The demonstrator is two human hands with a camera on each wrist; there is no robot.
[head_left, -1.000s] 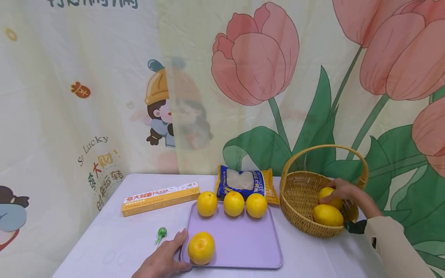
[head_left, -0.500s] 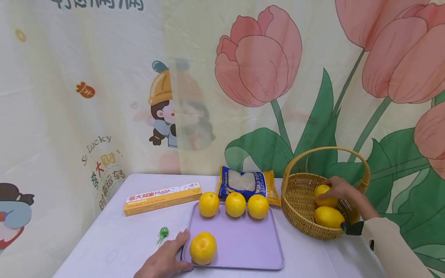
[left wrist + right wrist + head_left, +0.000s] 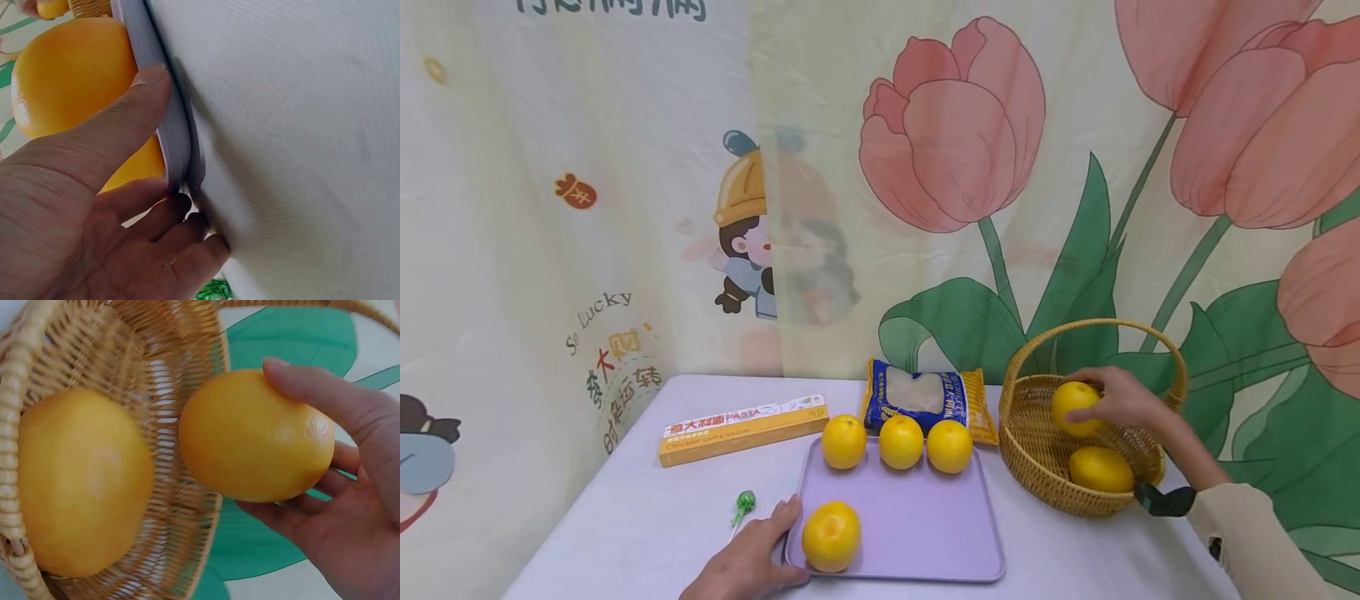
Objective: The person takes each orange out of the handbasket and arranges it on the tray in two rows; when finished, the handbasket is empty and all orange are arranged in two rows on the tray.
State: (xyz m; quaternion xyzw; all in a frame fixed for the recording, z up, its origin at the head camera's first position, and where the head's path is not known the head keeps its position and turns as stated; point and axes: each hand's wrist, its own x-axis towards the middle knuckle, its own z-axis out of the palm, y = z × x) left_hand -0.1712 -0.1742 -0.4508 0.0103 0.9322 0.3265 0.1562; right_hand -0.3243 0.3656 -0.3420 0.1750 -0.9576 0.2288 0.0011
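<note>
In the head view, my right hand (image 3: 1115, 397) grips an orange (image 3: 1077, 408) inside the wicker basket (image 3: 1030, 467). The right wrist view shows the thumb over one side of this orange (image 3: 250, 437) and fingers under the other. A second yellow fruit (image 3: 1101, 469), somewhat oval, lies in the basket below it. My left hand (image 3: 747, 554) holds the near-left corner of the purple tray (image 3: 925, 525); in the left wrist view its thumb (image 3: 147, 94) lies along the rim. One orange (image 3: 831, 536) sits by that corner, and three others (image 3: 901, 442) line the tray's far edge.
Behind the tray lies a blue and yellow packet (image 3: 925, 398). A pasta box (image 3: 745, 429) is at the back left, and a green-wrapped lollipop (image 3: 745, 504) lies left of the tray. The basket's handle (image 3: 1097, 323) arches over its opening. A printed curtain (image 3: 820, 167) hangs behind.
My right hand has lifted the orange a little and shifted it left within the basket, apart from the other fruit. My left hand has stayed at the tray corner.
</note>
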